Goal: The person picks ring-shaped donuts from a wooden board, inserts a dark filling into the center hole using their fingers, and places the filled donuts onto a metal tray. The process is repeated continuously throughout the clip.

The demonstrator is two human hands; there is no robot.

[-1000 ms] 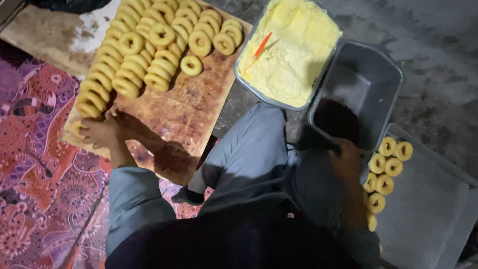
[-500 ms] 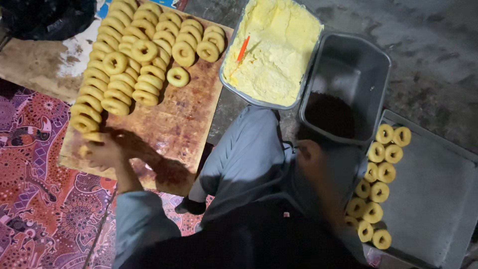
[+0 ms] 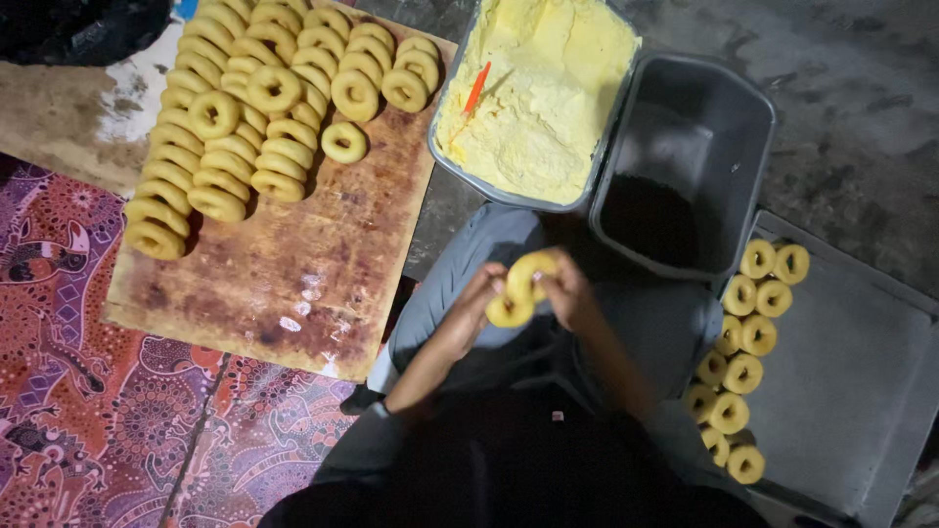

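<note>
Presently, head view only. Yellow dough ring held above the lap, between both hands, just below the near rim of the empty grey tub. Left hand on the ring's left side, fingers curled together and clamped on its lower rim. Right hand on the ring's right side, fingers closed on the upper rim. Ring tilted, long axis running from lower left to upper right, hole facing roughly toward the camera. Both hands touching the ring; neither nearer than the other. Both forearms bent inward from the body, wrists meeting at the midline, elbows low near the dark clothing.

To the left of the hands: wooden board on a patterned red and purple mat, with a stack of shaped rings crowded over its far half; near half of the board bare but stained. Well apart from the held ring.

Beyond the hands: grey tray of yellow dough, an orange stick lying in it, touching the empty tub's left wall.

To the right: flat grey tray carrying a column of rings along its left edge, near the right forearm. Right hand the closer of the two to this tray.
</note>
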